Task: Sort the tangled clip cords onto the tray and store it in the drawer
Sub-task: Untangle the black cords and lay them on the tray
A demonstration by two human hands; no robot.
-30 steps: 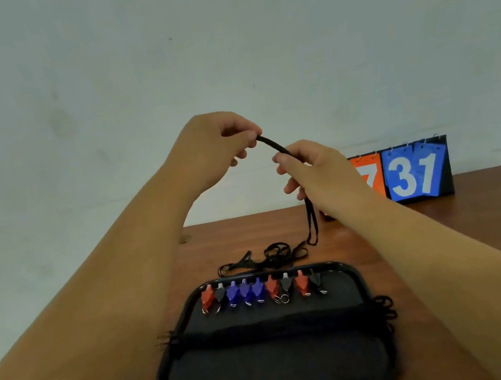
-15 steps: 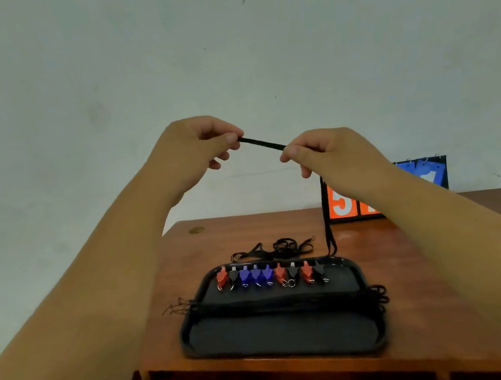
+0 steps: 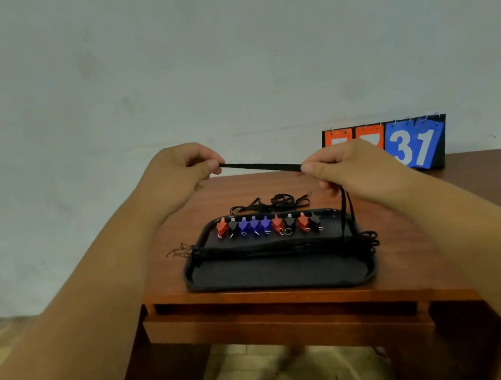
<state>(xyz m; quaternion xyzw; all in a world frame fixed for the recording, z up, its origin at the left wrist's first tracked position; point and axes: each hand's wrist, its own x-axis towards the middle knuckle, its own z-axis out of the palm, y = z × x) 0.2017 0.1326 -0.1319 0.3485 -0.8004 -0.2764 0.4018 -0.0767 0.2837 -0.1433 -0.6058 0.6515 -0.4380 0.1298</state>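
Drawing apart and sinking lower in the frame since half a second ago, stretching a longer run of the black clip cord (image 3: pixel 261 165) taut between the left hand (image 3: pixel 179 172) and the right hand (image 3: pixel 345 163). Pinching the cord with both hands, thumb against curled fingers at each end of the run, at mid-frame above the counter (image 3: pixel 401 257). Letting the rest of the cord dangle from under the right hand down to the right end of the black tray (image 3: pixel 278 280), lying at centre frame near the counter's front edge. Showing a row of red, blue and black clips (image 3: pixel 265 225) along the tray's far side, with laid cords bunching across its middle and loops spilling over the rim at left and right. Leaving a small tangle of cords (image 3: pixel 273 202) just behind the tray. Seemingly straightening this one cord before laying it down. Doing it well probably meaning sliding the right pinch along the cord rather than tugging, watching the dangling tail to avoid snagging the loops at the right rim or dragging the sorted clips, then lowering it parallel to the others. Not yet touching the drawer (image 3: pixel 264 314) under the counter's front edge.
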